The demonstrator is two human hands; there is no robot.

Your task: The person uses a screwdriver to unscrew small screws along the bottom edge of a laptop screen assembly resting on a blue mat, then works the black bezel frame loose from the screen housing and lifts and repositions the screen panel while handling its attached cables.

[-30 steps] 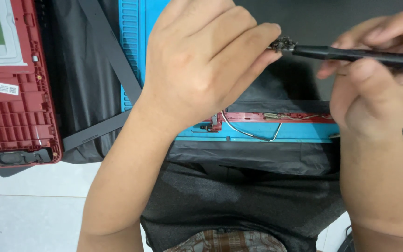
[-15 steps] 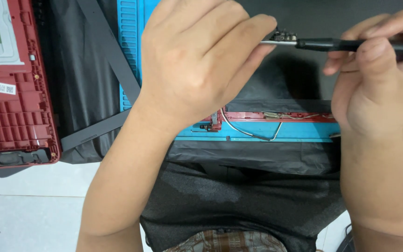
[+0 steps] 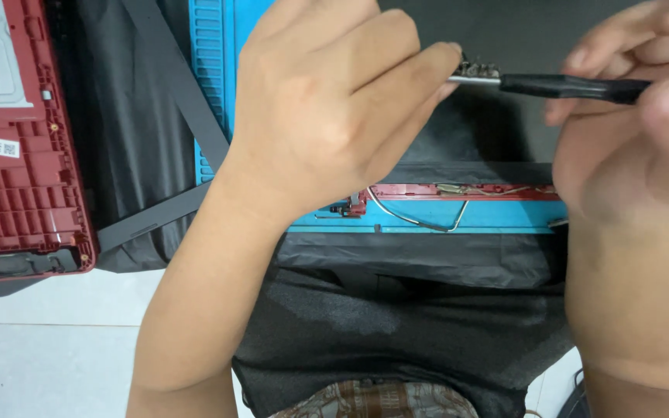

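I pinch a small metal part [image 3: 480, 71] in my left hand [image 3: 334, 108], grip pressed together on it, held up above the dark panel [image 3: 466, 139]. My right hand [image 3: 629, 131] closes its grip on a screwdriver [image 3: 574, 85], black-shafted, tip touching the part. Below lies a blue mat [image 3: 505, 217] with a red frame edge [image 3: 458, 190] and a thin grey wire [image 3: 420, 220] on it. A red laptop base [image 3: 21, 178] sits well apart at left on the white worktop [image 3: 48, 348], over black cloth [image 3: 396, 333].

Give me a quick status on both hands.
Left hand pinching small metal part. Right hand gripping black screwdriver, tip at part. Nothing between them.
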